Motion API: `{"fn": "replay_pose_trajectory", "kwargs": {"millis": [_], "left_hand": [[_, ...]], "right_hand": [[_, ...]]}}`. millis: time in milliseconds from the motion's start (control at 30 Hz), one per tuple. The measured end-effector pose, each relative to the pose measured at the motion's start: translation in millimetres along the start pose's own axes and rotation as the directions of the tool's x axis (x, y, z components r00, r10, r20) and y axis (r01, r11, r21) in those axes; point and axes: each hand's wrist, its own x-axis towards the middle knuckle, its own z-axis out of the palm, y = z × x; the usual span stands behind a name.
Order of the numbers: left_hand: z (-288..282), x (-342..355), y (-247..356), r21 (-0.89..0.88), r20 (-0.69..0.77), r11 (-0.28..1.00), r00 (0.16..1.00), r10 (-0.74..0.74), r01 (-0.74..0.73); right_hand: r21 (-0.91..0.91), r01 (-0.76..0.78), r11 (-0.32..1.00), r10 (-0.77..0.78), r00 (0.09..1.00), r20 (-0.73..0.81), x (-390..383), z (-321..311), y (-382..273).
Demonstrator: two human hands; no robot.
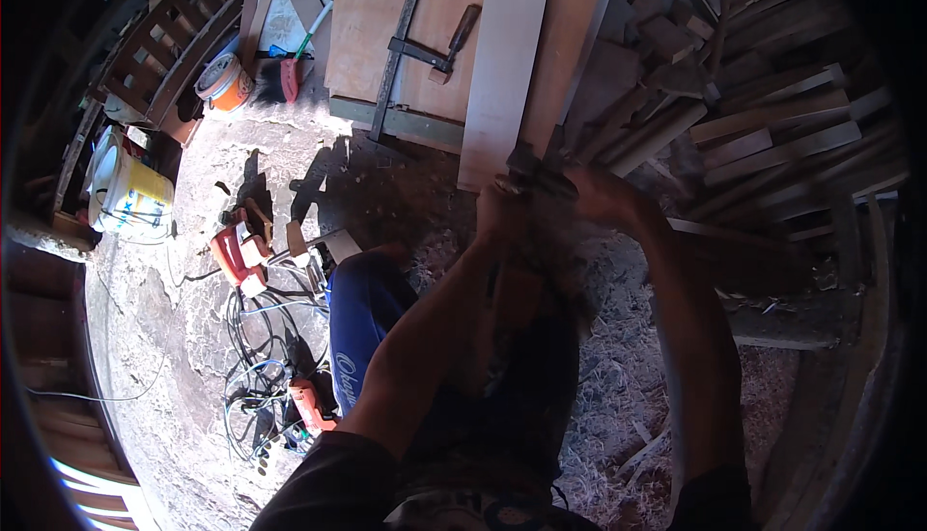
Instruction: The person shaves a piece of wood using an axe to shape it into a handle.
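A dark metal tool (537, 176), deep in shadow, sits against the near end of the boards; its exact kind does not show. My left hand (499, 210) is closed at its left end, beside the corner of a pale board (507, 58). From the right, my right hand (606, 197) curls round the tool's other end, its fingertips partly hidden. A browner board (565, 68) lies just right of the pale one. Farther left, a bar clamp (394, 58) with a wooden handle lies across a wide wooden panel (359, 10).
Left on the floor are a red power tool (235, 253), tangled cables (253, 377) and a red drill-like tool (309, 405). Beyond stand a white-and-yellow bucket (135, 193), an orange bucket (228, 87) and a red broom (290, 79). Scrap wood (772, 145) is piled at right; shavings (618, 377) litter the ground.
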Motion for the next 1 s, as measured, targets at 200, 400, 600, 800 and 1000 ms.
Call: {"fn": "replay_pose_trajectory", "kwargs": {"millis": [200,400,600,800,1000], "left_hand": [[-23.6,-112.4,-2.8,-0.591,-0.006,0.744,0.924,0.384,-0.313],[-1.7,5.6,4.8,-0.071,-0.028,0.988,0.990,0.135,-0.137],[-21.7,-68.2,3.8,-0.558,0.091,0.786,0.921,0.379,-0.268],[-82.5,-142.2,14.4,-0.584,0.600,0.808,0.626,0.498,-0.083],[-101.8,-123.5,68.5,-0.678,0.436,0.704,0.656,0.616,-0.211]], "right_hand": [[-0.007,-0.115,0.993,0.112,0.979,-0.171,-60.3,-2.5,-8.3],[0.047,-0.236,0.971,0.231,0.857,-0.460,-9.1,-19.6,-22.2],[0.192,-0.039,0.981,0.076,0.978,-0.192,-54.7,19.1,-38.3],[0.669,-0.162,0.725,0.469,0.828,-0.308,-110.9,105.1,-32.1],[0.284,-0.378,0.881,0.445,0.865,-0.232,-185.1,177.2,-21.5]]}}
